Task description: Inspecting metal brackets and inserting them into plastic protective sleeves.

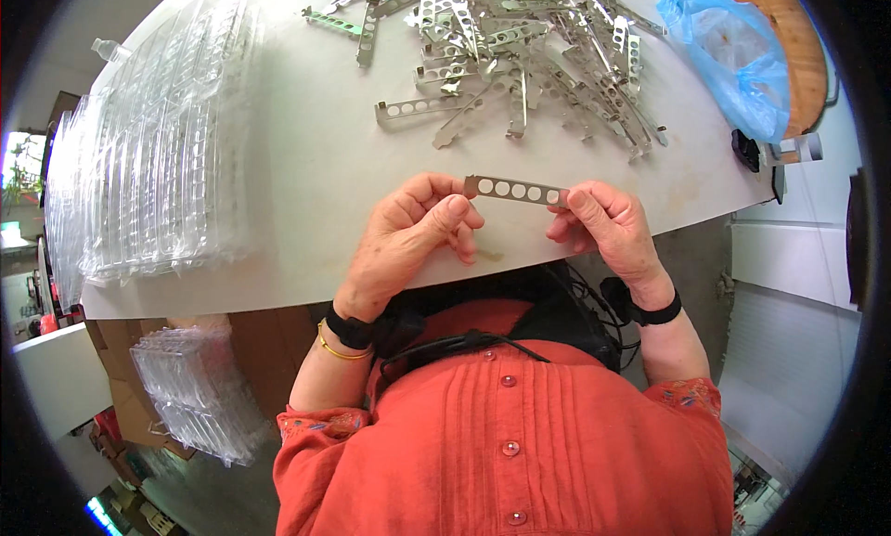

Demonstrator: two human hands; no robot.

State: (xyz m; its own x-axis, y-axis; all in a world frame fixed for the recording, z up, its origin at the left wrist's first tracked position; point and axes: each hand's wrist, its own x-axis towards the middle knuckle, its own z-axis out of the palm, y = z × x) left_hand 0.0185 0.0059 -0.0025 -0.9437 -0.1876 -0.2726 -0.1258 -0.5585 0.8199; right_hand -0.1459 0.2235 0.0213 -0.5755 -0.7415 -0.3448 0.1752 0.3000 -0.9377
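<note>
Silver-grey metal strip (516,190) punched with round holes, white table (316,165), blue plastic bag (733,53), clear trays (148,165).

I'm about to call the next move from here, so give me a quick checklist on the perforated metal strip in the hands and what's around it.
1. Strip held at both ends: ok. The left hand and right hand each pinch an end of the metal strip.
2. Strip off the white table: ok, it sits above the near edge.
3. Strip straight and undamaged: cannot tell; the five holes look regular.
4. Pile of strips apart from the hands: ok.
5. Clear plastic trays within left reach: ok, stacked at the left.
6. Blue plastic bag out of the way: ok.
</note>
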